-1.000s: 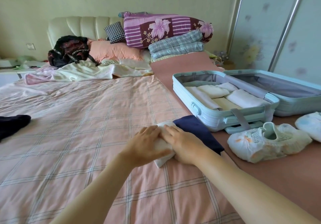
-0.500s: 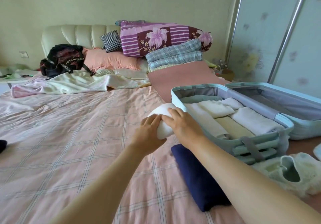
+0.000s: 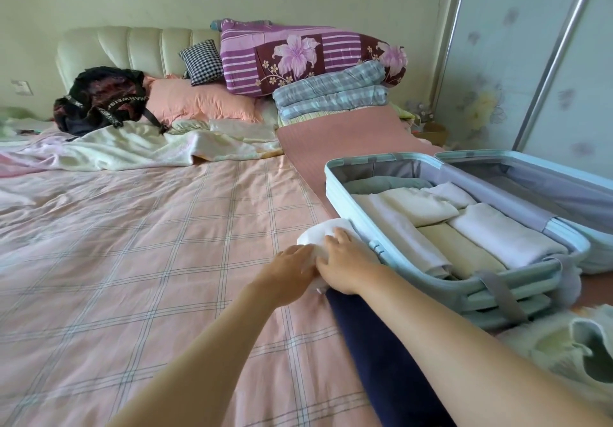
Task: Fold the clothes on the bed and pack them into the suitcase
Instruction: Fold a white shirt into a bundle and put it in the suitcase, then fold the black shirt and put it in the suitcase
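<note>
Both my hands hold a rolled white garment [image 3: 326, 228] just off the bed, beside the near left corner of the open light-blue suitcase [image 3: 335, 183]. My left hand [image 3: 292, 269] grips its left side and my right hand [image 3: 345, 261] grips the top and right side. Inside the suitcase lie several folded white, cream and green clothes [image 3: 464, 241]. A folded navy garment [image 3: 381, 357] lies on the bed under my right forearm.
A white patterned garment [image 3: 570, 347] lies at the lower right by the suitcase. At the bed's head are a black bag [image 3: 99, 98], a pink pillow [image 3: 199, 103], stacked quilts [image 3: 308, 62] and rumpled sheets [image 3: 139, 146]. A wardrobe door [image 3: 530, 62] stands at the right.
My hands lifted the white roll off the bed beside the navy garment and carried it forward to the suitcase's near corner. The view has moved closer to the suitcase.
</note>
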Available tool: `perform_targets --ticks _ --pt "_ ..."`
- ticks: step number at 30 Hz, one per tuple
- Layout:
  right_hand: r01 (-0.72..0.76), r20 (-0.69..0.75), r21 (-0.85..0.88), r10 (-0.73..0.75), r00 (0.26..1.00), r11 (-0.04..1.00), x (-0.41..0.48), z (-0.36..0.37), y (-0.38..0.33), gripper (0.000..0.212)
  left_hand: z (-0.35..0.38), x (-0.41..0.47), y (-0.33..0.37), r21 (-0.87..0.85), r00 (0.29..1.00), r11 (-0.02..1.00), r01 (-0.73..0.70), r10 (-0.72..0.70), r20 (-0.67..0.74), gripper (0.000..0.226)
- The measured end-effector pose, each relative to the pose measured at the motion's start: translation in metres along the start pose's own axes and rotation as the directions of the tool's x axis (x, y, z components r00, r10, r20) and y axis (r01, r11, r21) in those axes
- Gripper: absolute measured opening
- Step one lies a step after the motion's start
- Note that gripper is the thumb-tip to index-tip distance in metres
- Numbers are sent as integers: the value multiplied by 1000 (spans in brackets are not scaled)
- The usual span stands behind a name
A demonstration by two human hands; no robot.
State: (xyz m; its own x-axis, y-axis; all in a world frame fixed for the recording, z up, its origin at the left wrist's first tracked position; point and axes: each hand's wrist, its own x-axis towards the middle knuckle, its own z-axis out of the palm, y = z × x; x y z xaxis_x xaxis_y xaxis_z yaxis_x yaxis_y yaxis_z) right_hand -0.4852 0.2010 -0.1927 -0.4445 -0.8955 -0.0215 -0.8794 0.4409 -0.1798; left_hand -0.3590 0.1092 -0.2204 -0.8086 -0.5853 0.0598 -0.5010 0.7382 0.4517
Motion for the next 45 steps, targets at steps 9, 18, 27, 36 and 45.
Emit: perform_targets --ticks 9,18,27,36,45 --pt "212 -65 105 -206 976 972 -4 -38 -106 51 -101 -61 -58 41 946 990 138 -120 -300 37" --pt "487 3 304 -512 859 819 6 8 -367 49 -216 -218 -234 87 817 865 493 -427 -389 38" --pt "650 167 207 -681 713 731 18 88 -569 90 -260 -362 -393 285 578 505 815 -671 -464 80" --pt "647 202 98 -651 731 756 36 123 -622 96 -249 -380 -443 215 613 596 774 -618 -492 65" --pt "648 -56 -54 -651 757 759 10 66 -506 71 -246 -334 -358 38 771 858 513 -441 -459 42"
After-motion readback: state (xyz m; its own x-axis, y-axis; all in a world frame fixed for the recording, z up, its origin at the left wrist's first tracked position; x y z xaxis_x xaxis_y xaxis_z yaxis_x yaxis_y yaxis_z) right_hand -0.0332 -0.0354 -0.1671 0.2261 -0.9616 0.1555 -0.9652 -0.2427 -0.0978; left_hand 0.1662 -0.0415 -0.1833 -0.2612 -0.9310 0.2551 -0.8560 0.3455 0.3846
